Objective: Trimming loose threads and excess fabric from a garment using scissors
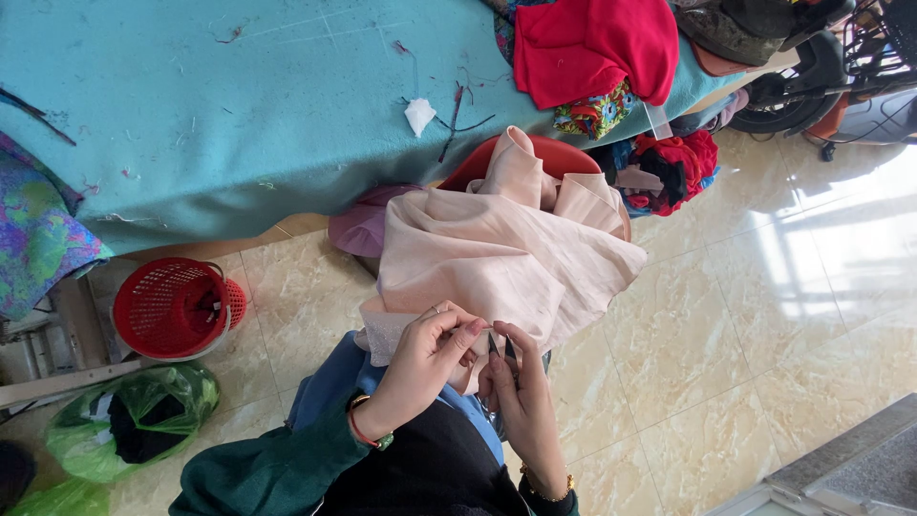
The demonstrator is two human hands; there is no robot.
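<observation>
A large piece of pale peach fabric lies across my lap and trails up into a red tub. My left hand pinches the fabric's near edge between thumb and fingers. A red-and-green bracelet sits on that wrist. My right hand is closed just beside it, fingertips almost touching the left hand. It grips a small thin dark tool whose tip rests at the fabric edge. What kind of tool it is stays unclear. A gold bracelet circles the right wrist.
A teal-covered table with thread scraps runs along the top, with a red cloth pile on it. A red mesh basket and green plastic bags sit on the tiled floor to the left. Scooters stand at the top right.
</observation>
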